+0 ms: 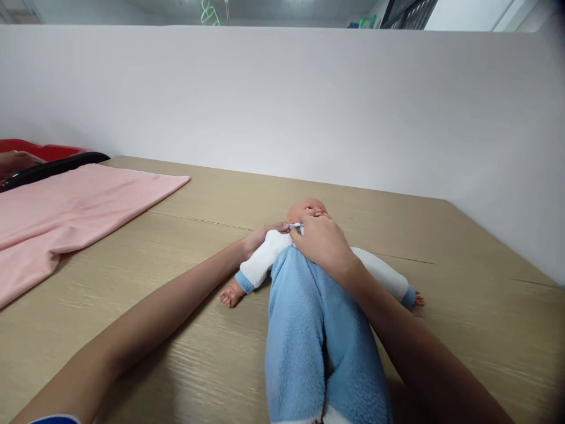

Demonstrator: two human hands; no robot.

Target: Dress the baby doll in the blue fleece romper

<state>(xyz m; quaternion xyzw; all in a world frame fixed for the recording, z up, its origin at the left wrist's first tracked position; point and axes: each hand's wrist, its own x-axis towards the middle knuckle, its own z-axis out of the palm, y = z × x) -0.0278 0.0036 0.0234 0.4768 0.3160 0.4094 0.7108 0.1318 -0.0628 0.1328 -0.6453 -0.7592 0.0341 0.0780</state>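
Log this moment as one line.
doll: face up on table | left hand: at collar | right hand: at collar | pink cloth: on table, left of doll

A baby doll [300, 274] lies on its back on the tabletop [189, 330], its bald head [302, 208] just beyond the fingers [311, 234] and its fluffy blue trousers [295, 341] stretching from just below them toward the viewer. Its white sleeves [263, 253], with blue cuffs [244, 282], spread out on either side of the fingers, which pinch pale blue trim [295, 225] at the neck.

Doll [296, 306] on table [207, 359] — fingers [311, 232] at its collar [296, 225]
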